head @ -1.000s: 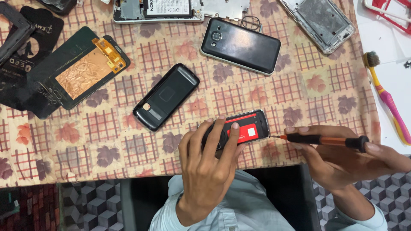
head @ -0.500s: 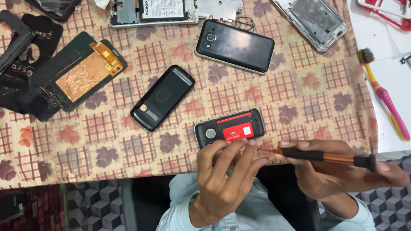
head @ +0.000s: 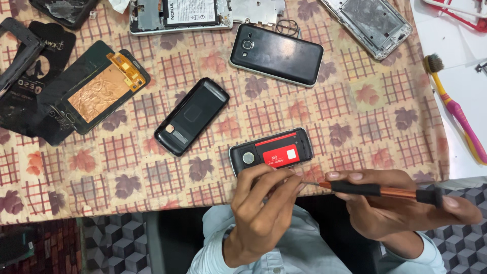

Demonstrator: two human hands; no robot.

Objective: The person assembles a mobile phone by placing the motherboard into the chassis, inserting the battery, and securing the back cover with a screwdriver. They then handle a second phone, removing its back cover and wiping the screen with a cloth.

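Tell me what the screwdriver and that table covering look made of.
The screwdriver: glossy orange shaft, probably metal, with a matte black grip, likely rubber or plastic. The tablecloth: probably woven fabric or printed vinyl; its leaf-and-check pattern looks matte and it drapes over the table's edge.

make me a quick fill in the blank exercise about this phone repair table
1. The right hand holds a ____ with an orange shaft.
2. The open small phone near the left hand shows a ____ battery.
3. The toothbrush lies at the table's ____ edge.
4. The tablecloth is printed with checks and ____.

Missing words: screwdriver; red; right; leaves
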